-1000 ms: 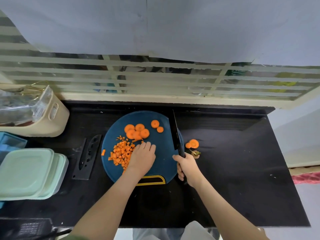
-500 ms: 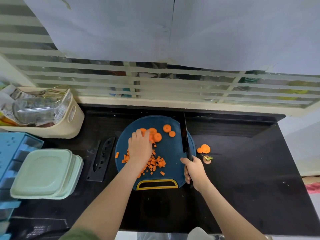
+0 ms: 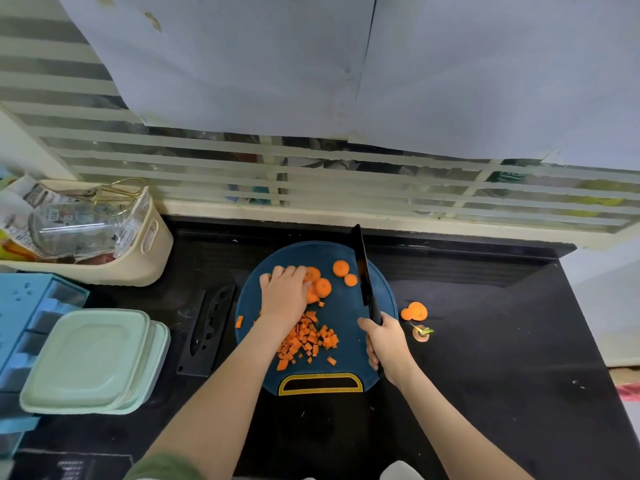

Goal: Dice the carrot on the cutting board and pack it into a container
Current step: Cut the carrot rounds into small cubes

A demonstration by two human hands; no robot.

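While the blue cutting board (image 3: pixel 346 327) sits on the black counter (image 3: pixel 485 341), your left hand (image 3: pixel 282 299) cups the carrot slices (image 3: pixel 323 287) with bent fingers, your right hand (image 3: pixel 386 344) grips the black knife (image 3: pixel 362 268), and diced carrot (image 3: pixel 308 337) lies piled between.

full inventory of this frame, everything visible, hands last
counter: 1, black, spans the lower frame.
cutting board: 1, dark blue with yellow-rimmed handle, counter centre.
diced carrot: 1 pile, orange, near half of board.
carrot slices: at least 4, orange, far half of board, partly covered.
loose slices: 2, orange, counter right of board.
carrot top: 1, orange with green stub, beside loose slices.
knife: 1, black, blade over board's right edge.
knife sheath: 1, black, counter left of board.
containers: 2 stacked, pale green, lidded, counter left.
organiser: 1, blue, far left.
basket: 1, cream, back left, holds a glass jar.
left hand: 1, lies on the carrot slices, grip hidden.
right hand: 1, grips the knife handle.
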